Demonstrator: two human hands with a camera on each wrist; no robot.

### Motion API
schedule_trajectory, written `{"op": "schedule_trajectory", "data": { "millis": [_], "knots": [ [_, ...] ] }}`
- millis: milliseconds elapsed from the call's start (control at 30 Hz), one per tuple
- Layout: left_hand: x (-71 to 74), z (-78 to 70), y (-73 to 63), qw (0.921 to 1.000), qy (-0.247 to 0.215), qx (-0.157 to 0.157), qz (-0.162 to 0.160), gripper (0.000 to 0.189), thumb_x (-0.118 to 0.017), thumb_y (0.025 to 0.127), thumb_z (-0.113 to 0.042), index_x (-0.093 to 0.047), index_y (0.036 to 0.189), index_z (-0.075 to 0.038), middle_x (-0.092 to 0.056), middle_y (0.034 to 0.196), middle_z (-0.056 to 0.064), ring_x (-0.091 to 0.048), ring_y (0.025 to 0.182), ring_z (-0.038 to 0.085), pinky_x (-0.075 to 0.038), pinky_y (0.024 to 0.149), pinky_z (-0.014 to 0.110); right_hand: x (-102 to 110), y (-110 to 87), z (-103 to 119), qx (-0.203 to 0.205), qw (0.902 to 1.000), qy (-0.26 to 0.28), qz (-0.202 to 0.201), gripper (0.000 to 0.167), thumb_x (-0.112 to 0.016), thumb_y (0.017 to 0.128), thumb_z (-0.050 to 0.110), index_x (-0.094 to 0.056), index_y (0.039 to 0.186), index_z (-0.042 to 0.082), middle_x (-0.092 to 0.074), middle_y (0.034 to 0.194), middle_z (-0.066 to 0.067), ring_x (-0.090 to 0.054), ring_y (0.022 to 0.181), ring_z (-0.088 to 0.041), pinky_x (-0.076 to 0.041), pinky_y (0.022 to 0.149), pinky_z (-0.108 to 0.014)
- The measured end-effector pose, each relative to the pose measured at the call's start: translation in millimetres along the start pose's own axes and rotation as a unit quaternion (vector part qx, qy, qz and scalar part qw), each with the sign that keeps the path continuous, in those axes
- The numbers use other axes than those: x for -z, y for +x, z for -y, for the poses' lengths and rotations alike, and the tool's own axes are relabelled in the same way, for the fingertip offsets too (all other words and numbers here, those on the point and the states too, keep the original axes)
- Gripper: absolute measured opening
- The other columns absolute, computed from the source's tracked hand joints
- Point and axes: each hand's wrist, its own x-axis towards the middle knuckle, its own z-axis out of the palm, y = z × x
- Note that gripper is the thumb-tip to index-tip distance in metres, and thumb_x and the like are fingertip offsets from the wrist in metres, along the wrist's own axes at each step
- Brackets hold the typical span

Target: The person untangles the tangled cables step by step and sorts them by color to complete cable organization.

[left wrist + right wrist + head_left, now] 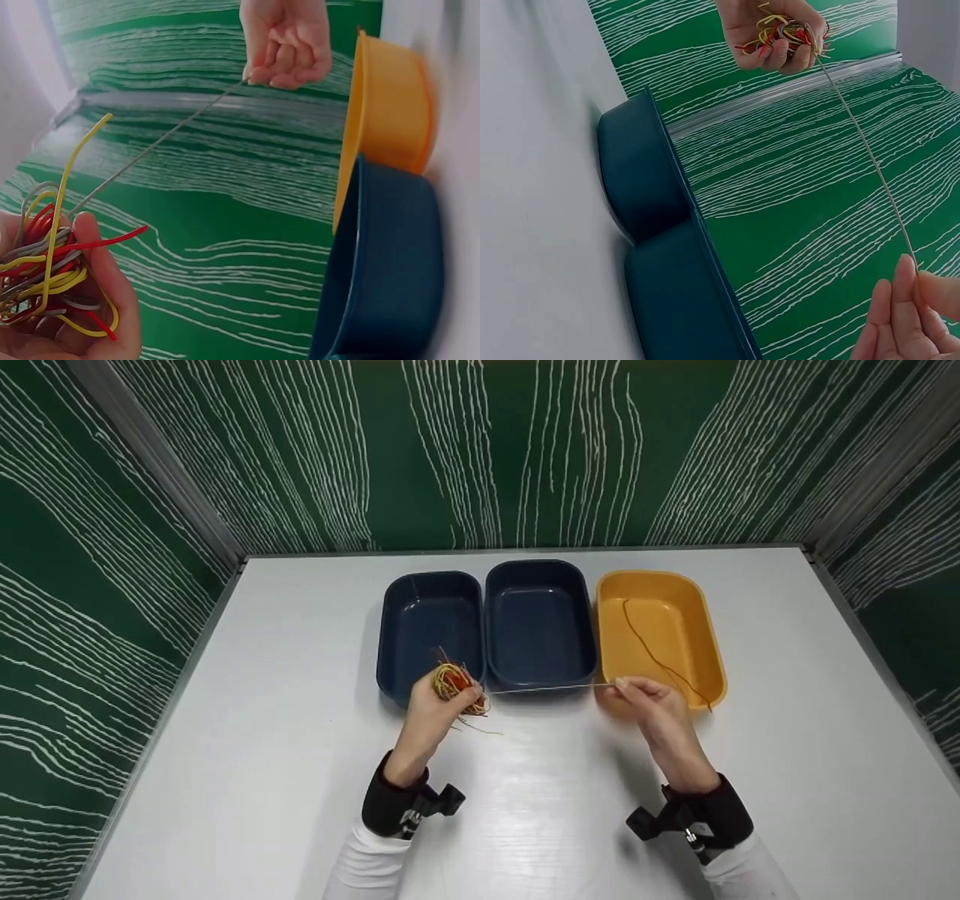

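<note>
My left hand [433, 710] grips a tangled bundle of red, yellow and grey strings [45, 277] in front of the left blue bin. Loose ends poke out of the bundle on several sides. From it a single grey string [870, 154] runs taut across to my right hand [660, 718], which pinches its far end between thumb and fingertip. That hand is over the near edge of the yellow bin [716, 660]. Inside this bin lies one orange-looking string [649, 651], its near end draped over the front rim.
The left blue bin [384, 652] and the middle blue bin [589, 622] stand side by side, left of the yellow one, on a white table [300, 660]. Green panels [517, 457] with white wavy lines rise behind and at both sides.
</note>
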Motion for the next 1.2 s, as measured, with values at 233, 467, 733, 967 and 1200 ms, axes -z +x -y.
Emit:
{"op": "schedule_trajectory", "data": {
  "millis": [233,467,733,967,1200],
  "knots": [
    [-1.2,1.6,0.3,1.0,0.001,0.006,0.005,0.016,-0.061,0.077,0.0,-0.053,0.089,0.007,-0.059,0.079,0.007,-0.057,0.07,0.012,-0.048,0.062,0.023,-10,0.7,8,0.037,0.9973,0.051,0.039,0.023,-0.058,0.085,0.007,-0.058,0.102,-0.008,-0.063,0.097,-0.021,-0.061,0.09,-0.03,-0.042,0.088,-0.038],
    [-3.6,3.1,2.4,0.9995,0.01,0.015,0.024,0.018,-0.062,0.077,-0.004,-0.053,0.09,0.006,-0.058,0.079,0.007,-0.057,0.068,0.012,-0.048,0.061,0.023,-6,18.1,-6,0.038,0.9901,0.132,0.032,0.022,-0.058,0.082,-0.004,-0.053,0.101,-0.013,-0.057,0.101,-0.032,-0.059,0.089,-0.039,-0.041,0.085,-0.046],
    [-6.3,3.0,0.3,0.9983,0.002,0.033,0.048,0.02,-0.064,0.076,-0.002,-0.054,0.091,0.007,-0.058,0.082,0.006,-0.057,0.073,0.013,-0.049,0.066,0.025,-52,-12.6,41,0.027,0.9899,0.137,0.022,0.011,-0.064,0.078,0.001,-0.067,0.089,-0.001,-0.066,0.086,-0.011,-0.064,0.08,-0.02,-0.047,0.08,-0.032],
    [-8.0,3.4,-0.8,0.996,0.008,0.047,0.076,0.021,-0.066,0.076,-0.004,-0.057,0.092,0.006,-0.06,0.082,0.005,-0.058,0.072,0.012,-0.048,0.065,0.023,-60,-16.9,45,0.033,0.9875,0.143,0.059,0.014,-0.06,0.081,-0.003,-0.064,0.094,-0.006,-0.065,0.092,-0.018,-0.063,0.087,-0.027,-0.047,0.082,-0.035],
    [-10.1,4.8,-1.6,0.9963,0.007,0.033,0.079,0.017,-0.063,0.077,-0.001,-0.057,0.09,0.009,-0.061,0.08,0.006,-0.058,0.07,0.01,-0.047,0.064,0.022,-12,21.3,-12,0.084,0.9878,0.131,0.003,0.023,-0.056,0.084,-0.004,-0.055,0.104,-0.014,-0.058,0.102,-0.029,-0.062,0.083,-0.033,-0.048,0.077,-0.038]
  ]
}}
